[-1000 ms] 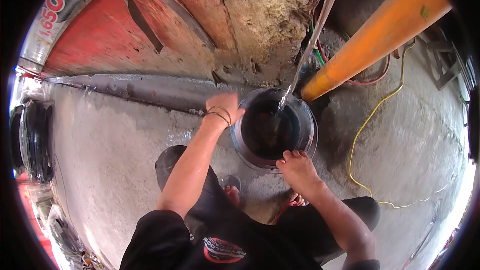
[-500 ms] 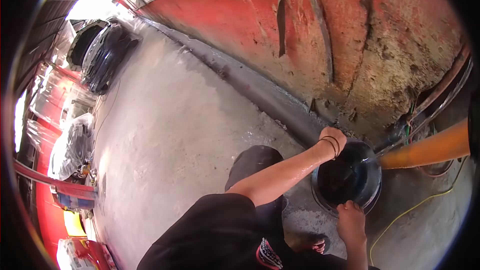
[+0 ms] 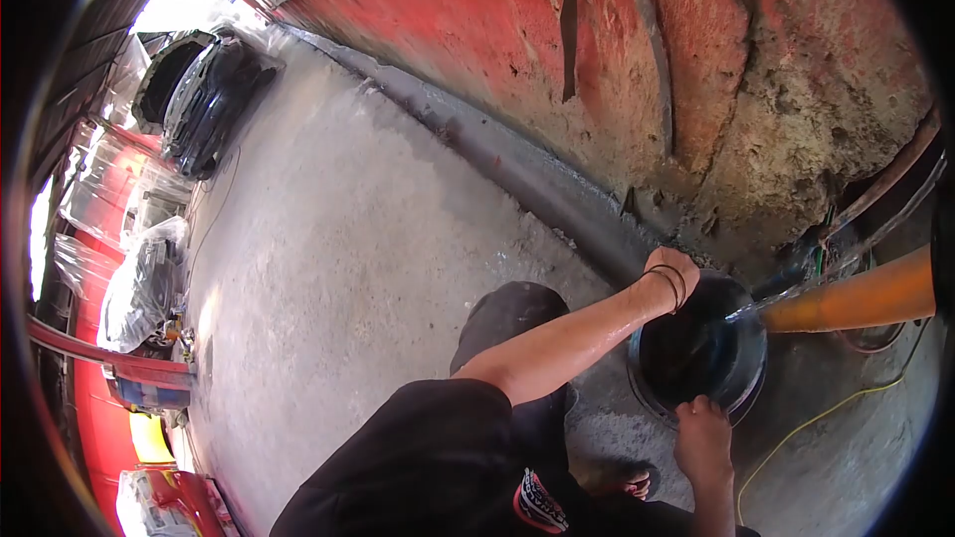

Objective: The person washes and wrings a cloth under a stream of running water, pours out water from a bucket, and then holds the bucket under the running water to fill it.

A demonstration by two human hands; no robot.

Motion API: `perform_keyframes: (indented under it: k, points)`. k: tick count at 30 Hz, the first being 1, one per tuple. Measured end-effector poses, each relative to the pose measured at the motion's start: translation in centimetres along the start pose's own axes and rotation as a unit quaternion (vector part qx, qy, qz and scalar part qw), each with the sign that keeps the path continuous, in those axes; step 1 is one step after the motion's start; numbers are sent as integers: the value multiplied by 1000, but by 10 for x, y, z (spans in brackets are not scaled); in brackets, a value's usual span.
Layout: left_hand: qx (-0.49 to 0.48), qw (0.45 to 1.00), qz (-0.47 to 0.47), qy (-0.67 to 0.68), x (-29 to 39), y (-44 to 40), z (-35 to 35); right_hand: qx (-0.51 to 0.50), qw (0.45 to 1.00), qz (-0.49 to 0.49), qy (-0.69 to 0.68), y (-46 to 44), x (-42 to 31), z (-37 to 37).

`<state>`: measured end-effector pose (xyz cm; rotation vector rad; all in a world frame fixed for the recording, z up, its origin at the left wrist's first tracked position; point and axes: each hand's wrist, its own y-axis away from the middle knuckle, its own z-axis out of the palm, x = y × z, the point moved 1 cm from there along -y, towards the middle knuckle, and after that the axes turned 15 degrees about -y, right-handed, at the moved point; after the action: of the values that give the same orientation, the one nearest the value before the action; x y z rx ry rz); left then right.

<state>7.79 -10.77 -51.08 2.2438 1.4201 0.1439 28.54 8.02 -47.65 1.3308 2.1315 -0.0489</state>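
Note:
A round dark bucket (image 3: pixel 748 388) stands on the concrete floor at the lower right, with a stream of water (image 3: pixel 741 314) running into it from the right. At the bucket's upper left rim is my left hand (image 3: pixel 673 272), its fingers curled closed and a thin band round the wrist. My right hand (image 3: pixel 703 430) is closed at the bucket's near rim. What the curled fingers hold, if anything, cannot be made out. The inside of the bucket looks dark.
An orange pipe (image 3: pixel 851 293) slants beside the bucket, with a yellow cord (image 3: pixel 816 416) on the floor below it. A shallow channel (image 3: pixel 468 144) runs along the red wall (image 3: pixel 448 10). Plastic-wrapped parts (image 3: pixel 144 283) and black parts (image 3: pixel 209 104) stand at the left.
The view has swung left, so the bucket and both hands now appear farther right in the picture. Both hands remain at the bucket's rim.

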Motion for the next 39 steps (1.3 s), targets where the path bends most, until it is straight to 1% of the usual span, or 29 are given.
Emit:
perform_keyframes:
  k: [8,11,14,17,20,21,24,33,39]
  points:
    - [-4,1000,12,-4,-1,-1,1,-3,1000,6,2,-2,-1,-2]
    - [-3,1000,10,-3,-1,-1,1,-7,1000,11,-1,-3,0,-2]
    - [-25,1000,-8,6,0,-4,-1,-8,1000,11,-10,-4,0,-2]
    - [-6,1000,0,13,-2,-4,-1,-10,1000,17,-23,-3,0,-5]
    - [-17,1000,8,4,-2,-2,-5,-20,999,24,-20,-4,-1,-8]
    - [-3,1000,-3,12,-1,-3,-4,-25,999,28,-16,-4,-1,-8]
    - [23,999,2,25,-2,-5,4,-16,1000,18,-3,-4,4,-2]
    - [-19,1000,11,-3,-3,-1,-3,-10,1000,13,1,-2,3,-2]
    - [-14,1000,14,-17,-1,-1,0,-8,1000,19,6,-3,-1,-5]
